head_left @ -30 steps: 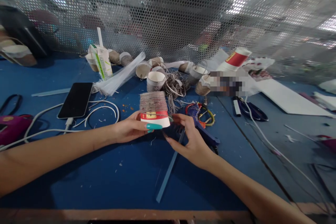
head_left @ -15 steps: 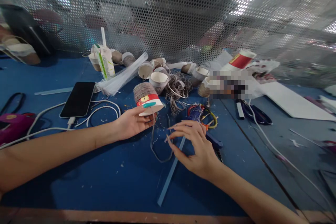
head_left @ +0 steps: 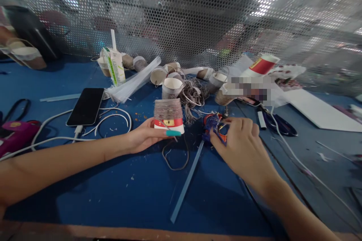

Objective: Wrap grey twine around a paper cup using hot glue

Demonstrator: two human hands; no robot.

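My left hand is closed around a paper cup, the teal thumbnail across its lower edge. The cup is held wide end down. Grey-brown cord winds around its upper part, above a red band. A loose cord end hangs below it in a loop. My right hand has its fingers curled over a blue glue gun, which lies on the table. The hand hides its handle. A long translucent glue stick sticks out of the gun's rear toward the table's front edge.
Cord-wrapped cups and a tangle of cord lie behind. A bundle of clear sticks, a phone with a white cable, and a magenta glue gun are left. Scissors and a white board lie right.
My right hand has left the loose cord end and moved right onto the glue gun. My left hand has lowered the cup slightly and turned it more upright, still wide end down.
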